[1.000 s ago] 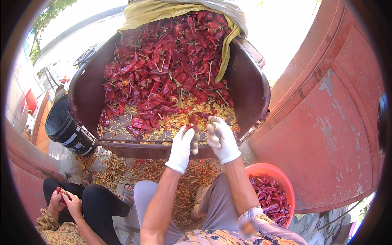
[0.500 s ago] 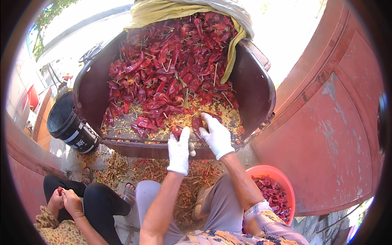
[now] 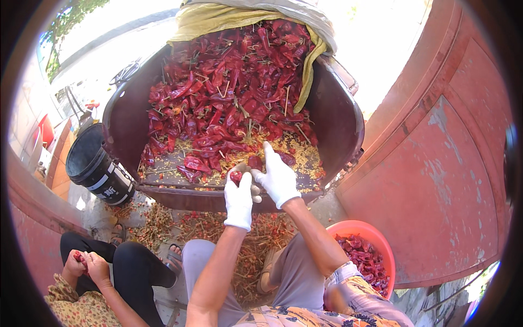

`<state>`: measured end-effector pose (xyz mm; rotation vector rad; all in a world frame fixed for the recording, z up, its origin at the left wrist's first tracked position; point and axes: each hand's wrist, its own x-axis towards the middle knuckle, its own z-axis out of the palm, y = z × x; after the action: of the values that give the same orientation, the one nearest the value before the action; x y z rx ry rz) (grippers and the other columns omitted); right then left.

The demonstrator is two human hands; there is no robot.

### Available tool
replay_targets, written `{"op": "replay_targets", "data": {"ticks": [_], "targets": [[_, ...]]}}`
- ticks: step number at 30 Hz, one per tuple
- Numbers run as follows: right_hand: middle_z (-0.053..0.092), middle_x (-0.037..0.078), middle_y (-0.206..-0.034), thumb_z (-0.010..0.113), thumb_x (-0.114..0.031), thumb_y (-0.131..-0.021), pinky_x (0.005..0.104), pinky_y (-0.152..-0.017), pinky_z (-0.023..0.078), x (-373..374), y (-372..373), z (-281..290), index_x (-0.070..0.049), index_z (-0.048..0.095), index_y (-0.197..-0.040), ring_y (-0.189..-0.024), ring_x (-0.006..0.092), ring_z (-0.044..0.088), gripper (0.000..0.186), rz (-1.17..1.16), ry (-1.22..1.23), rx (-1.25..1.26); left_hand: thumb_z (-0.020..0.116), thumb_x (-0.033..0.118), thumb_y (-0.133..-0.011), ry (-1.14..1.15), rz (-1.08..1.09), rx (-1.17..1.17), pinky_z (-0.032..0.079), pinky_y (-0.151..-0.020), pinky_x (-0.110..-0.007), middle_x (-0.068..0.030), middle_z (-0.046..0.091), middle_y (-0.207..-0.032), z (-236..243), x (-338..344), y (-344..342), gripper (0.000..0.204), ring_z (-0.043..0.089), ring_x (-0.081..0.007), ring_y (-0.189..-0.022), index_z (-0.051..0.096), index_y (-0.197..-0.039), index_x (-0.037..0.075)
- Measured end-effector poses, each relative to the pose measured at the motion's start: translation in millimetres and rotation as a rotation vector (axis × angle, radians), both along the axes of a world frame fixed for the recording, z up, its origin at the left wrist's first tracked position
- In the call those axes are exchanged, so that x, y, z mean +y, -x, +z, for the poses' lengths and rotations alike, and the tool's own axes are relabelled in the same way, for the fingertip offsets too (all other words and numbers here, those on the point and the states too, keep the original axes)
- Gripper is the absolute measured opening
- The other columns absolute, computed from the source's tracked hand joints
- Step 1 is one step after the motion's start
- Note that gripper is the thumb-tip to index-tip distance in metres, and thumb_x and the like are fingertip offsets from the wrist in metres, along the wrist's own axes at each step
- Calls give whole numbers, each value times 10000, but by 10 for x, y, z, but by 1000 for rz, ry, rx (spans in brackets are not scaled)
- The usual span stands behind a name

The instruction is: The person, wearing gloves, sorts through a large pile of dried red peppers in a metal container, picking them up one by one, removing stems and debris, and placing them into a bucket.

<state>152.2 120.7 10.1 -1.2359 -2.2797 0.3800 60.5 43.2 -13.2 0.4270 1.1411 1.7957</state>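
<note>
Chili pepper [image 3: 236, 177], red, sits in the curled, white-gloved left hand [image 3: 238, 196]; right hand [image 3: 278, 180], thumb and forefinger parted, has a second chili [image 3: 255, 162] between them, grip unclear, above a seed-strewn maroon bin [image 3: 339, 122].

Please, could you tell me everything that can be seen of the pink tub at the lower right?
The tub is round, orange-pink and smooth, and looks like plastic. It stands upright, open at the top, with dark red peppers inside. The person's right arm and sleeve hide its left part; whether they touch it is unclear. It stands beside the red metal panel. Neither hand touches it.
</note>
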Motion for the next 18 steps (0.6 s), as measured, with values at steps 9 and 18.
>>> {"op": "replay_targets", "data": {"ticks": [9,18], "targets": [[606,198,-1072,681,-258,-819,427,-797,502,85,107,26,-19,330,-1435,-917,354,632,748,36,71,-28,532,88,-959,-63,97,-108,442,-438,-211,-50,620,-1055,-39,59,-1,377,529,-59,-604,472,-1326,28],[641,176,-1073,710,-278,-807,402,-820,495,106,272,2,-83,367,-1445,-969,323,636,749,85,114,27,551,85,-949,-172,175,-343,436,-414,-223,-50,656,-970,-45,100,85,195,561,-73,-614,574,-1143,75]]}}
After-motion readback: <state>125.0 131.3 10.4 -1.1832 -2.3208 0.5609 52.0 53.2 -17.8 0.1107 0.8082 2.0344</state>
